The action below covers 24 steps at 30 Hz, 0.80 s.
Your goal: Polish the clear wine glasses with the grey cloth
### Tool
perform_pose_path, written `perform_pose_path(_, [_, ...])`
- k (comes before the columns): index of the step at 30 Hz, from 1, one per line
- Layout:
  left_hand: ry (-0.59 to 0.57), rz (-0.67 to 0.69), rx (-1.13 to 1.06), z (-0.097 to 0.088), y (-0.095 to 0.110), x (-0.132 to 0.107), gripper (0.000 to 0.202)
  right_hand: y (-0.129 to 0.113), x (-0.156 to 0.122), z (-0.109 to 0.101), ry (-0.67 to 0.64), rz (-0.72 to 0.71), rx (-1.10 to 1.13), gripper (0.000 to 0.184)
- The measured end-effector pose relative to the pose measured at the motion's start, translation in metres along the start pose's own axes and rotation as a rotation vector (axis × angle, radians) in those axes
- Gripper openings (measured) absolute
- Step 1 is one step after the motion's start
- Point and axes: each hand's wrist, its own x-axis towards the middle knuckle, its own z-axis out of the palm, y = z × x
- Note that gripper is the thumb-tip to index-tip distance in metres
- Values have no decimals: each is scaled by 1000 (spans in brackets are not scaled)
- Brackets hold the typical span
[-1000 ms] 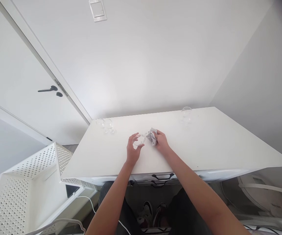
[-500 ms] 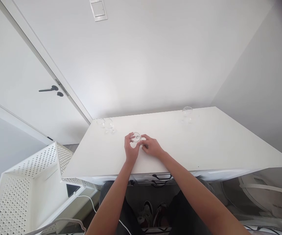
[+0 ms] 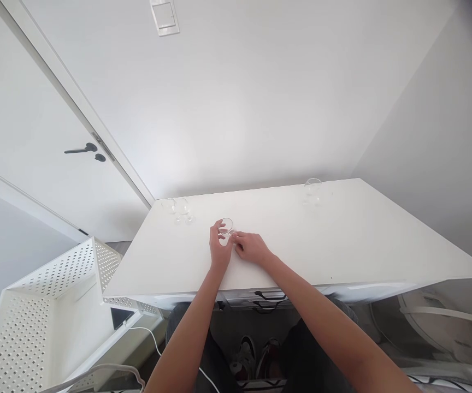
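A clear stemmed glass is held just above or on the white tabletop; which of the two I cannot tell. My left hand curves around its bowl, fingers on the far left side and thumb at the near side. My right hand is closed, its fingertips pinched at the lower part of the glass, by the stem. The right hand's fingers partly hide the stem and foot. The glass's rim leans away to the left of the right hand.
Two clear stemmed glasses stand close together at the table's back left. Another clear glass stands at the back right of the white table. A white perforated shelf unit with a cable is at lower left.
The glass has tilted between my hands, its rim shifting slightly left and up. My right hand's fingers have moved from the rim's side down to the stem area. My left hand has barely moved.
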Motion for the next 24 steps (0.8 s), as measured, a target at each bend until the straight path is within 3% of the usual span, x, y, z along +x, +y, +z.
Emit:
perform_pose_path(7, [69,-35,0,-1,1,0,55,-3,-1,0,-15,52,-73,42])
perform_pose_path(24, [38,-18,4,1,1,0,47,-11,1,1,-88,148,-155,42])
